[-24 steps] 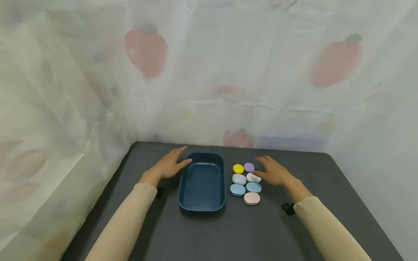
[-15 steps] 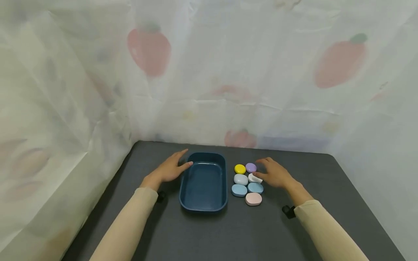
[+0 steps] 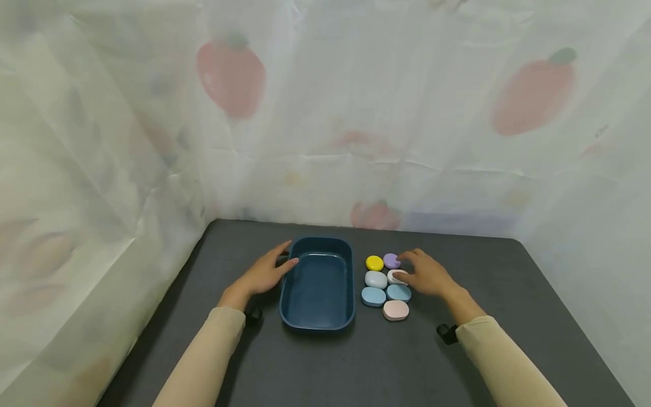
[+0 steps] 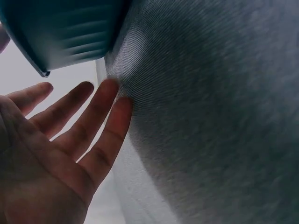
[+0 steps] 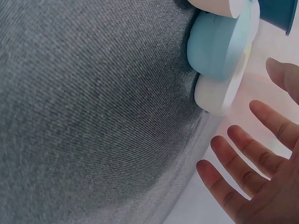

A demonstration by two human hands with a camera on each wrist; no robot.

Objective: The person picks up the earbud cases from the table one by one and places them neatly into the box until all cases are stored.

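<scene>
My left hand [image 3: 261, 275] is at the left rim of a dark blue rectangular tray [image 3: 316, 328], thumb over the edge. The left wrist view shows its fingers [image 4: 102, 156] spread below the tray's ribbed side, with a visible gap. Above the white rounded case [image 3: 393, 278] hovers my right hand [image 3: 427, 275], thumb toward it and fingers near the purple case [image 3: 390, 260]. In the right wrist view that palm faces the white case [image 5: 212, 95], and the spread fingers appear to hold nothing.
Beside the tray's right side lie a yellow case [image 3: 374, 263], a pale grey case [image 3: 376, 280], two light blue cases [image 3: 373, 297] and a pink case [image 3: 395, 310]. A fruit-print curtain [image 3: 305, 113] stands behind the dark table [image 3: 325, 373].
My left hand has come down slightly along the tray's left side. My right hand has lowered a little over the white and purple cases. The tray and cases stay put.
</scene>
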